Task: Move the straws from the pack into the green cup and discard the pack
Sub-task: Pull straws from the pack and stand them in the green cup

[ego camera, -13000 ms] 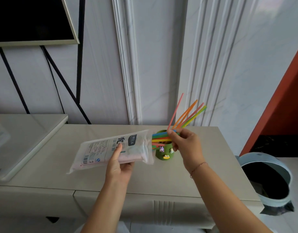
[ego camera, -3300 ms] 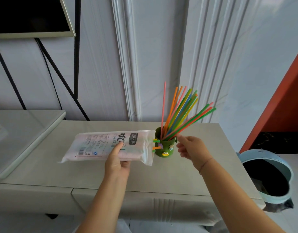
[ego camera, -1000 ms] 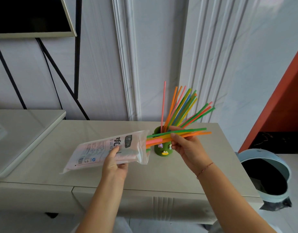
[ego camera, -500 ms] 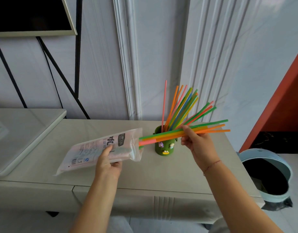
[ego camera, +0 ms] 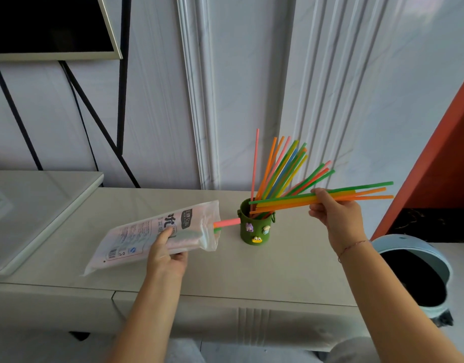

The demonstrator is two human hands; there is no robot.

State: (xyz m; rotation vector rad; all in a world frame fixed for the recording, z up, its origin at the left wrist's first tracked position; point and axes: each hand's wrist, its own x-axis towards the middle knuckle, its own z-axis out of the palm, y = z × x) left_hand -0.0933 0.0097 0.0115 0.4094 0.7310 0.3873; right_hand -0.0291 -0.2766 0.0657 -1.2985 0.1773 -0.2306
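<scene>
My left hand (ego camera: 166,255) grips the translucent straw pack (ego camera: 136,237) above the counter, its open mouth turned toward the cup. A pink straw (ego camera: 227,222) and a green one poke out of that mouth. My right hand (ego camera: 335,213) pinches a bundle of green, yellow and orange straws (ego camera: 286,201), held almost level, free of the pack, with their left ends over the green cup (ego camera: 254,227). The cup stands on the counter with several coloured straws (ego camera: 280,169) fanned upright in it.
The beige counter (ego camera: 225,268) runs along a white panelled wall. A pale blue bin (ego camera: 419,273) with a dark liner stands on the floor at the right. A glass-topped surface (ego camera: 37,205) adjoins on the left, and a dark screen (ego camera: 47,24) hangs above it.
My right hand has drawn the bundle of straws to the right, fully out of the pack. My left hand with the pack has shifted slightly left and tilted. A pink straw stays in the pack's mouth.
</scene>
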